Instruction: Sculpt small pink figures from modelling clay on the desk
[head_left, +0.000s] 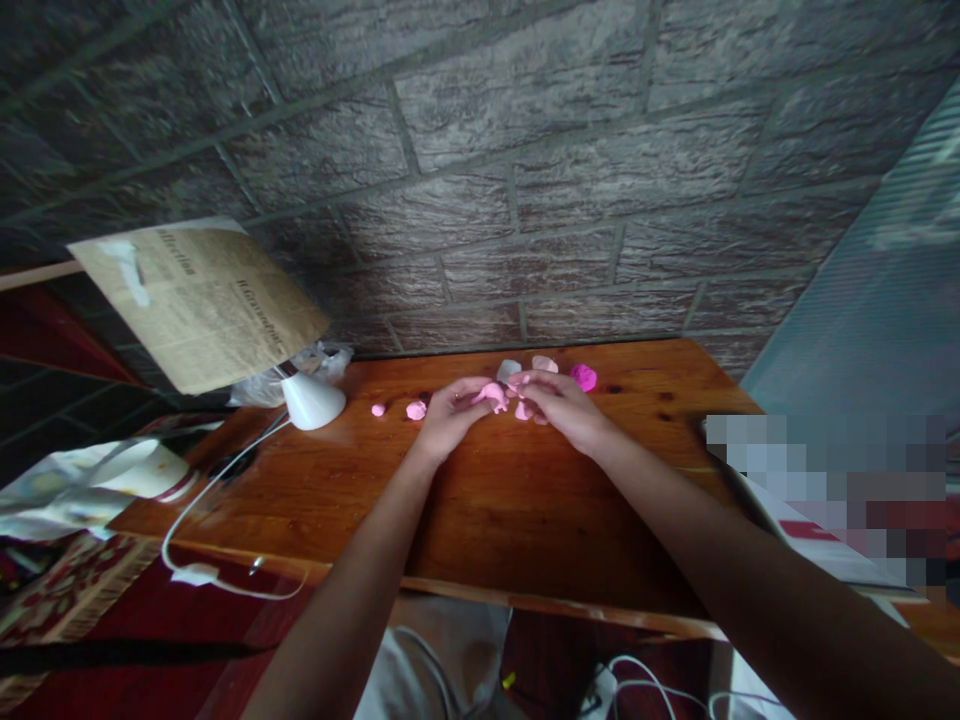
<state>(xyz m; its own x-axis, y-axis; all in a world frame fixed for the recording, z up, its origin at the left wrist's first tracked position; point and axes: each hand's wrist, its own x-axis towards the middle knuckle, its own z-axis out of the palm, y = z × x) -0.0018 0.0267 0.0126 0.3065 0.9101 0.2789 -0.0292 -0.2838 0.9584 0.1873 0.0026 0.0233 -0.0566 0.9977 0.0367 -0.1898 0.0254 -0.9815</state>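
Observation:
My left hand (450,412) and my right hand (559,405) meet over the far part of a wooden table (525,500). Both pinch a light pink lump of clay (493,393) held between them. Two small pink clay bits (415,410) lie to the left of my left hand. A bright magenta ball (583,377), a pale pink piece (544,364) and a whitish piece (508,369) lie just behind my hands near the wall.
A white lamp base (311,400) with a white cable (195,520) stands at the table's left end, below a paper shade (202,300). A brick wall (480,180) backs the table. Papers (810,540) lie at the right.

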